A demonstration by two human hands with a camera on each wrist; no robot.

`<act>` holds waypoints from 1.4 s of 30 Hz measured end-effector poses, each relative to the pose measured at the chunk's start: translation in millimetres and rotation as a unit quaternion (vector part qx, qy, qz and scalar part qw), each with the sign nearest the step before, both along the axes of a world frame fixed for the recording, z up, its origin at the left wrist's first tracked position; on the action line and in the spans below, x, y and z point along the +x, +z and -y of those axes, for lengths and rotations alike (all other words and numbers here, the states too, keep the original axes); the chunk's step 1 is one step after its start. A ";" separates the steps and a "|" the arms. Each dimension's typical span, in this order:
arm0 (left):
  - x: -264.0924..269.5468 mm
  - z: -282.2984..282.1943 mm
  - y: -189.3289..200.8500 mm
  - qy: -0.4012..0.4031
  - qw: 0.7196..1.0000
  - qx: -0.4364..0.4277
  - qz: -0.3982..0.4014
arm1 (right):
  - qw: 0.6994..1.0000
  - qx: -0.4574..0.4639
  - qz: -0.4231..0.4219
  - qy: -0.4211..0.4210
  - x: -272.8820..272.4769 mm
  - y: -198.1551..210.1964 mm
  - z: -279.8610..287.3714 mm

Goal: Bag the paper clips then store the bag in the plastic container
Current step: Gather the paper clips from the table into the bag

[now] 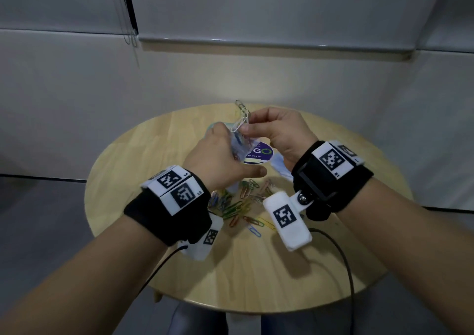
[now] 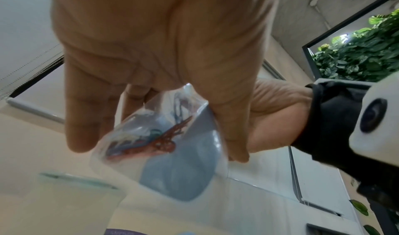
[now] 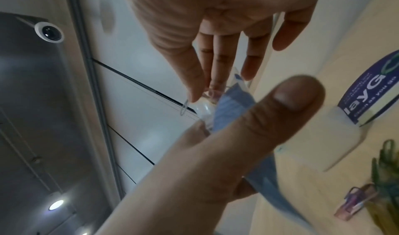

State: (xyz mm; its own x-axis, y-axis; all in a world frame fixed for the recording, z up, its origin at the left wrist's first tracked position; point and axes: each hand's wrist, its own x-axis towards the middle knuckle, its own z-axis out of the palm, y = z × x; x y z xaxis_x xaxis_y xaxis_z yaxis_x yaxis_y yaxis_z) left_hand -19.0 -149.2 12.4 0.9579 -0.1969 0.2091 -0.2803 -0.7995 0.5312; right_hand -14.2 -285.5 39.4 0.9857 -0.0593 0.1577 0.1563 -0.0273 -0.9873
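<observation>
My left hand (image 1: 225,142) holds a small clear bag (image 1: 239,146) upright above the round wooden table (image 1: 333,270). The bag (image 2: 151,136) hangs between my fingers (image 2: 86,119) and thumb, with red and blue paper clips inside. At the bag's mouth my right hand (image 1: 252,125) pinches a bunch of pale clips (image 1: 242,116). One clip (image 3: 183,107) sticks out below my right fingertips (image 3: 196,92), over the bag's rim (image 3: 207,109). Loose coloured clips (image 1: 241,203) lie in a heap under my wrists. The clear plastic container with a purple label (image 1: 257,155) stands behind the bag.
A pale blue object (image 1: 278,166) lies beside the container (image 3: 367,99), under my right wrist. Green and pink clips (image 3: 384,170) lie near it. A black cable (image 1: 343,257) runs over the table's near right edge. A grey wall stands behind the table.
</observation>
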 end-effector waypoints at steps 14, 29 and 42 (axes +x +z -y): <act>6.2 -2.5 -6.1 -0.062 0.992 0.074 0.076 | 0.986 -0.134 0.095 0.003 9.0 -2.6 9.6; 4.2 -16.2 -2.3 -0.064 0.997 0.032 -0.019 | 0.954 -0.273 -0.032 0.118 24.7 38.9 15.0; 0.2 -20.5 -6.7 -0.042 0.998 -0.004 -0.043 | 0.732 -0.635 -0.218 0.116 -5.7 -22.5 53.2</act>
State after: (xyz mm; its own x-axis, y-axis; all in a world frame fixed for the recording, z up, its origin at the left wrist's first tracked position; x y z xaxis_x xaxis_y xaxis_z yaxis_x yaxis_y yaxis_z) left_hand -18.7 -128.7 5.6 0.9528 -0.2756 0.1276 -0.2984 -0.7714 0.5621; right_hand -19.9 -338.7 17.0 0.9190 0.0399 -0.3923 -0.0198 -0.9890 -0.1468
